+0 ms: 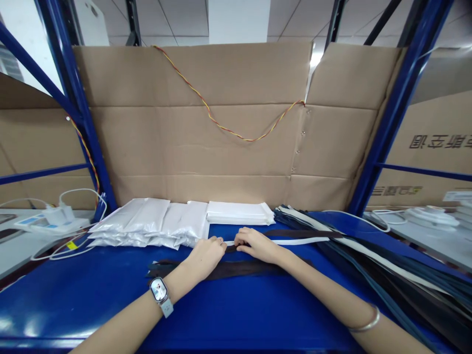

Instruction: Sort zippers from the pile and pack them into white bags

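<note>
Just two hands: left (204, 256), right (258, 247).

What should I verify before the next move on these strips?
1. Hands placed: ok. The left hand and right hand are both at the white strip.
2. Grip: cannot tell. The fingers hide the contact.
3. Dark strip: ok. It lies on the blue bench top below the wrists.
4. White bagged packs: cannot tell whether they touch the left hand.
5. Strip pile: cannot tell. It runs out of view.
6. Red-and-yellow twisted wire: ok. It is up on the cardboard backing, away from the hands.
</note>
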Demonstrator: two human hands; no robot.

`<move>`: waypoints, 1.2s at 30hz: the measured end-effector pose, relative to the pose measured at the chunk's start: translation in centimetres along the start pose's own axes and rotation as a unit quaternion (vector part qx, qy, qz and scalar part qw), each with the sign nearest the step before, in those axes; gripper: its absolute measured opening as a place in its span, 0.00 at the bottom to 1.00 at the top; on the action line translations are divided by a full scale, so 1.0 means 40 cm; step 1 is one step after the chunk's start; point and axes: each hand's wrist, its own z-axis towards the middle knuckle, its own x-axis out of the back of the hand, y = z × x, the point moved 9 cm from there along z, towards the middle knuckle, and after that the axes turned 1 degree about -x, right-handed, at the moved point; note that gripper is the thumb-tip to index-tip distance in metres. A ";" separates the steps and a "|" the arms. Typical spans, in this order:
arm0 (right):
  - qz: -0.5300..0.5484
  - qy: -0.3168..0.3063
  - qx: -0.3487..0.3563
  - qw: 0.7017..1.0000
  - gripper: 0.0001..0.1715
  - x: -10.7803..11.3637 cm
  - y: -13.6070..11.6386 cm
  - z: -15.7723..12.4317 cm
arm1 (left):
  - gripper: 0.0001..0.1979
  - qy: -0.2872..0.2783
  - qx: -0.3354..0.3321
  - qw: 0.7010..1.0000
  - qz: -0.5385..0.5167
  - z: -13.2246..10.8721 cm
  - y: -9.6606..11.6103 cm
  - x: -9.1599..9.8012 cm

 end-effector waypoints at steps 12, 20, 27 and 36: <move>0.200 0.075 -0.076 0.974 0.09 0.034 0.033 -0.006 | 0.11 0.104 0.084 0.990 0.038 -0.011 -0.009 0.077; 0.271 0.129 -0.089 0.950 0.08 0.046 0.027 -0.002 | 0.14 0.127 0.133 0.980 -0.078 -0.020 -0.043 0.096; 0.149 0.194 -0.064 0.967 0.07 0.107 -0.069 -0.012 | 0.18 0.137 0.190 0.954 -0.185 -0.027 -0.090 0.089; 0.285 0.133 -0.084 0.945 0.10 0.043 -0.074 0.006 | 0.17 0.158 0.119 0.956 -0.217 -0.018 -0.049 0.104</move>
